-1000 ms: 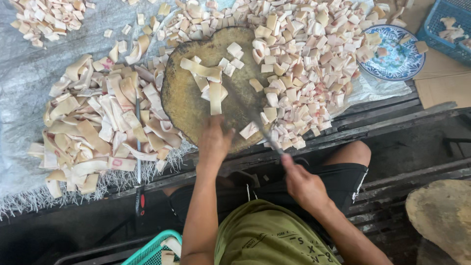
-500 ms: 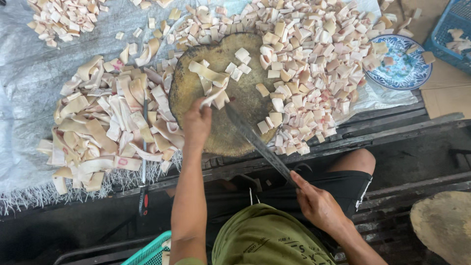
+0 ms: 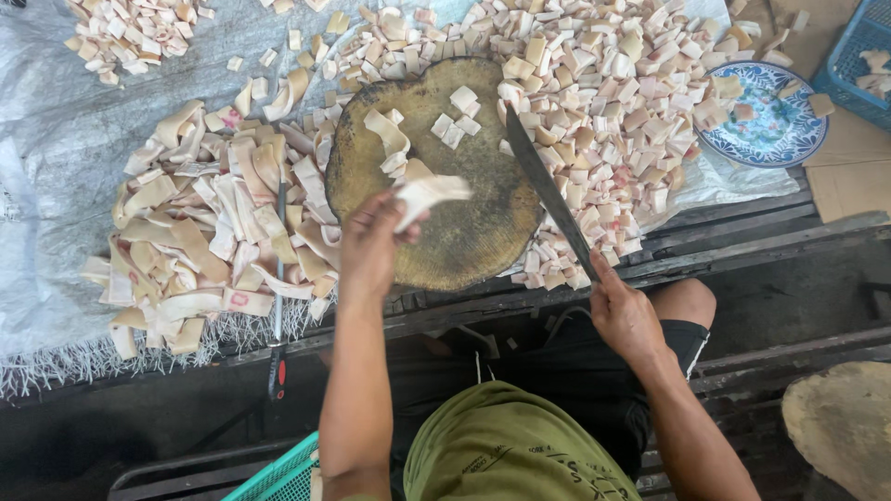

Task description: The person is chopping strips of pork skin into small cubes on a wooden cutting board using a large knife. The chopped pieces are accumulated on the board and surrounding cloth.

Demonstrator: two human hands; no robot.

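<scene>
Grey plastic sheeting (image 3: pixel 83 139) covers a low work platform of dark wooden slats (image 3: pixel 761 250), with a frayed edge hanging along the near side. At the centre of the sheet sits a round, worn wooden chopping block (image 3: pixel 464 223).

Left hand (image 3: pixel 371 243): raised over the near-left part of the block, fingers closed around a pale strip of skin-like material (image 3: pixel 429 193), which it pinches between thumb and fingers. The strip appears slightly blurred and sits just above the block surface.

Right hand (image 3: pixel 624 311): wrapped in a closed grip on the handle of a long dark blade (image 3: pixel 548 190). The blade runs diagonally up and away from the hand, its tip over the upper-right rim of the block.

On the block: a curled strip (image 3: pixel 390 139) and a few small cut squares (image 3: pixel 457 116) near the top.

Left of the block: a heap of long uncut pale strips (image 3: pixel 204 232), with a second thin knife (image 3: pixel 278 278) lying across it, its dark-and-red handle toward the near edge.

Right of and beyond the block: a wide spread of small cut pieces (image 3: pixel 613 83), pale with pinkish faces. A blue patterned plate (image 3: pixel 775 130) rests at the far right, partly among the pieces, and a blue crate (image 3: pixel 858 56) stands in the corner. A green basket (image 3: pixel 283 478) shows at the bottom edge.
</scene>
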